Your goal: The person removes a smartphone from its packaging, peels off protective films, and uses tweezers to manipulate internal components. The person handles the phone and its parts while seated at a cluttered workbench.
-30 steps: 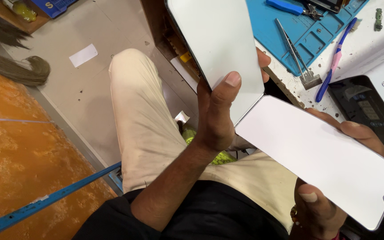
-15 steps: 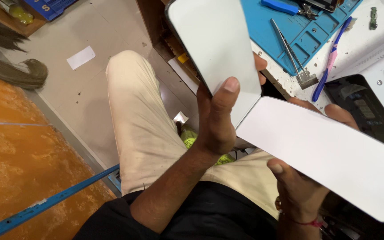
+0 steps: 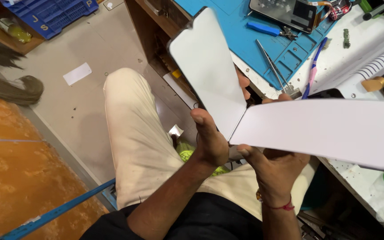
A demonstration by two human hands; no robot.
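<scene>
My left hand [image 3: 210,142] grips the lower end of a white phone-shaped panel [image 3: 205,62] that stands tilted upward over my lap, thumb pressed on its near face. In my right hand [image 3: 276,166], which wears a red thread at the wrist, is a second white panel [image 3: 321,131], held from below and lying almost level toward the right. The two panels meet at their near corners and spread apart in a V. Beneath both hands is my light-trousered leg [image 3: 134,133].
A blue work mat [image 3: 245,40] on the bench carries tweezers [image 3: 274,66], a blue tool [image 3: 263,29] and an opened phone [image 3: 285,11]. A pink-and-blue brush [image 3: 313,69] and a spiral notebook [image 3: 378,58] lie to the right. On the floor are a blue crate [image 3: 54,15], a broom [image 3: 10,86] and a paper scrap [image 3: 77,73].
The right-hand panel has swung up from sloping down to the right to nearly level. Both hands now sit lower in view, and more of the bench shows.
</scene>
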